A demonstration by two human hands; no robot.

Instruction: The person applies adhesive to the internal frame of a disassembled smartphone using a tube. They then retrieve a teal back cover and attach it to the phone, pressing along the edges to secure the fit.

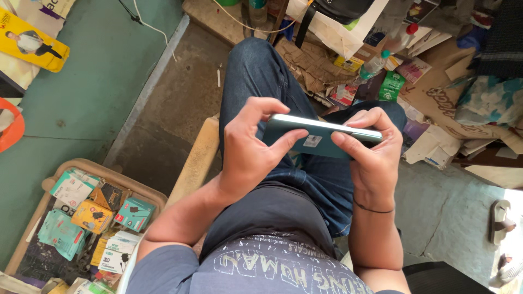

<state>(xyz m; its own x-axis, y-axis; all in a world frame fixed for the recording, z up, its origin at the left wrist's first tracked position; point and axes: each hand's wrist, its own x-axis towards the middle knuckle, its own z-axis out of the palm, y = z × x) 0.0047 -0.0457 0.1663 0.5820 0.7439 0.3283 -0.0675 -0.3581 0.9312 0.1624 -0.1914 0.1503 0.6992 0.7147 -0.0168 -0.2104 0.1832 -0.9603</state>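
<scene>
A worn concrete floor lies beneath — a tray of small boxes left, cardboard litter right. Above the lap, left hand and right hand fingers clasp a teal phone edge-on; its screen is hidden.
</scene>
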